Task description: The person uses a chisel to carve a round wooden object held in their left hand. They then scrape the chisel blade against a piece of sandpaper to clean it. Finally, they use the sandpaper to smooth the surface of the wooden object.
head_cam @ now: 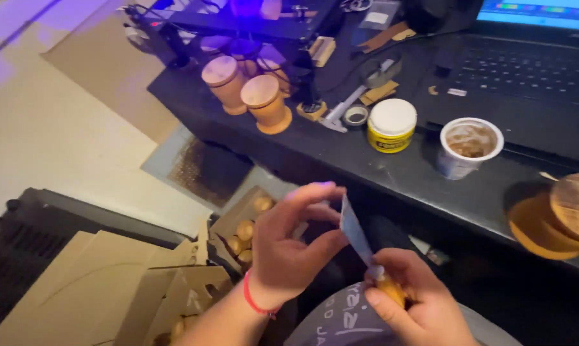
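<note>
A carton of small wooden pieces (pixel 246 232) sits open on the floor at left, within reach. Above the lap, the left hand (pixel 289 250) pinches the top of a thin grey strip (pixel 355 236), its grip closed on it, keeping it taut. The right hand (pixel 417 301) is clamped around a small wooden piece (pixel 392 291), steadying it. Turned wooden cups (pixel 264 102) and a yellow jar (pixel 392 125) stand on the dark counter (pixel 340 160).
</note>
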